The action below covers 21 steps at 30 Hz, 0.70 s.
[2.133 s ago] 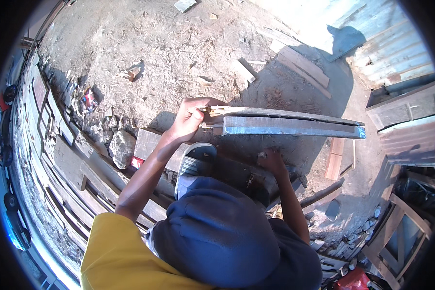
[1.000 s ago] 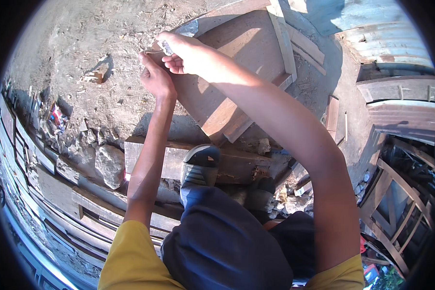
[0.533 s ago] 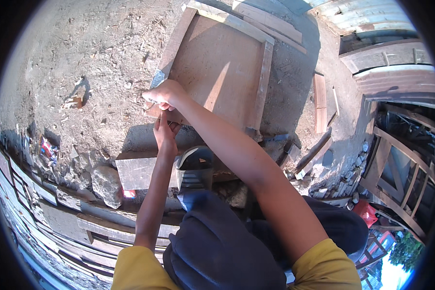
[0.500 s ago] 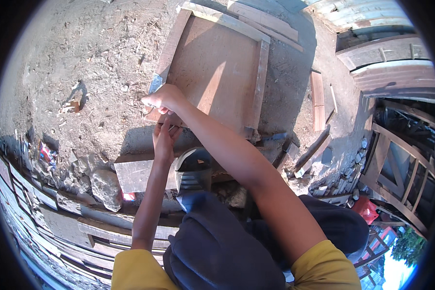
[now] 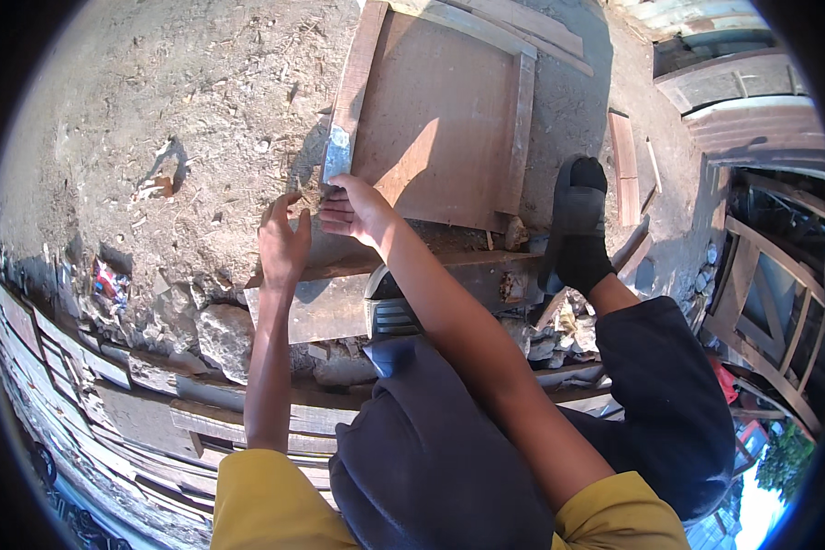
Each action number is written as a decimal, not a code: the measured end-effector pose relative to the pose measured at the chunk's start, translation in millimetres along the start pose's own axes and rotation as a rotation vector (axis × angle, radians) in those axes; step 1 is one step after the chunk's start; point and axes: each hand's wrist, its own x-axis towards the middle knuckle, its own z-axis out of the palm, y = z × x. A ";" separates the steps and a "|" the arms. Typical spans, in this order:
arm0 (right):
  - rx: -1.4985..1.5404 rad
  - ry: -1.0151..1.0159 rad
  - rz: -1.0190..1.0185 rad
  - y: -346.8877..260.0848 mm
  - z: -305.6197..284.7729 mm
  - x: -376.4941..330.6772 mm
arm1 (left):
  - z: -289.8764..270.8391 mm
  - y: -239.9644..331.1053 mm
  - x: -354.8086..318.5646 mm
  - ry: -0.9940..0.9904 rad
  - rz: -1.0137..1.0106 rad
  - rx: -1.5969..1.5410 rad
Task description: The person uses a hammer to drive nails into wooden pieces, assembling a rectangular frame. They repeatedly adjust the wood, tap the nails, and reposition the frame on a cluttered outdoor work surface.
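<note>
One framed wooden panel [image 5: 435,128] lies flat on the dirt ground [image 5: 238,92]. Just beside the panel's near left corner is the right hand [image 5: 356,211], fingers loosely bent and parted from the thumb; whether it touches the frame I cannot tell. The left hand [image 5: 284,243], just left of that corner and apart from the right, is curled; I cannot tell whether it grips anything. Right of the panel are a slide sandal [image 5: 573,215] and a reddish plank [image 5: 625,170].
</note>
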 end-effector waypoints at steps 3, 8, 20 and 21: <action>0.234 -0.051 0.022 0.6 2.9 3.7 | 4.0 13.5 14.2 -0.107 -0.082 0.165; 0.316 -0.038 0.026 1.3 15.1 10.6 | -15.9 -4.4 24.4 -0.261 -0.012 0.260; 0.351 -0.035 0.146 -13.1 34.2 -17.2 | 11.9 -1.9 51.0 0.340 -0.265 -0.205; 0.392 -0.076 0.169 -16.7 24.5 -17.3 | 21.5 7.9 50.6 0.420 -0.299 -0.259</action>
